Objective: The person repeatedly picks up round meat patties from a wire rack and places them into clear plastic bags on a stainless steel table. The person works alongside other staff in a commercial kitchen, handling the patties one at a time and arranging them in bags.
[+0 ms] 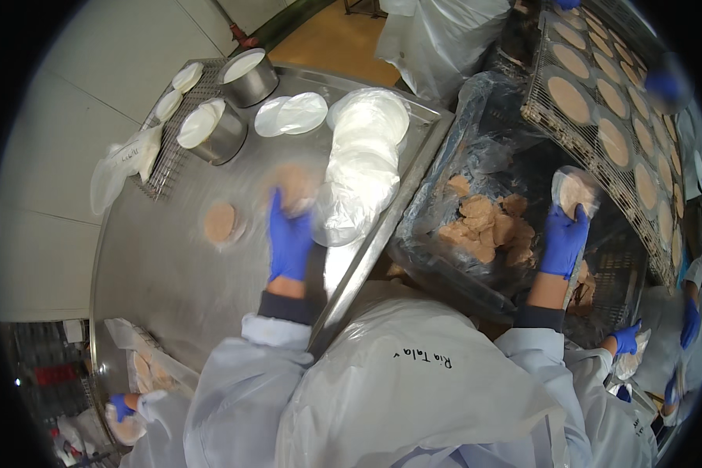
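Observation:
My left hand [288, 243], in a blue glove, is closed on a round beige patty [295, 187], blurred by motion, above the steel table. Another flat beige patty [220, 222] lies on the table to its left, on a clear disc. My right hand [563, 242], also gloved in blue, pinches a patty on a clear film disc [576, 191] with the thumb on top. It is over the right side of a plastic-lined bin [437, 175], which holds a heap of torn beige pieces [487, 230]. A long overlapping row of clear film discs [364, 156] lies just right of my left hand.
On the steel table [156, 281] stand two metal pots [218, 140] with white contents, by a wire rack [160, 164] and a white plastic bag [129, 160]. Wire trays of patties [612, 101] rise at the right. Gloved co-workers' hands [624, 338] show at both sides.

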A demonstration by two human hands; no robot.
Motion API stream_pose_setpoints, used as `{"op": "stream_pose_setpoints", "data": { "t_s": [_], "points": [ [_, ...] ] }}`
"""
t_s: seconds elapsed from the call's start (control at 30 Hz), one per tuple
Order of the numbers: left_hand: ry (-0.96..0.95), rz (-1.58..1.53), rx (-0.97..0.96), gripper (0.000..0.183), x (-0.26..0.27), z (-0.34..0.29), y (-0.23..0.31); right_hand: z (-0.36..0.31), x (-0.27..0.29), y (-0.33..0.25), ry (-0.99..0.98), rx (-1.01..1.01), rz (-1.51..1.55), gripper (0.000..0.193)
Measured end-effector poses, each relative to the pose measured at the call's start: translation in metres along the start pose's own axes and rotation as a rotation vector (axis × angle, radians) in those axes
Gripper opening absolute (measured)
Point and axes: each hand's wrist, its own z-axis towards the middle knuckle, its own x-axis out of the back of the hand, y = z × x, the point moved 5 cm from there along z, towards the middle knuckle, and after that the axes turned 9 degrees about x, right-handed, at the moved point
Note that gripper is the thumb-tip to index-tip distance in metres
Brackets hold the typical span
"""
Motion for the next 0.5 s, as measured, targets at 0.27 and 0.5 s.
{"op": "stream_pose_setpoints", "data": {
  "t_s": [0.27,0.5],
  "points": [
    [-0.010,1.924,-0.782,0.018,0.007,-0.020,-0.042,-0.034,-0.042,0.072,0.072,-0.199,-0.060,0.040],
    [0.036,1.093,-0.226,0.019,-0.028,0.036,-0.022,-0.042,-0.018,0.020,0.081,-0.027,-0.049,0.041]
  ]
}}
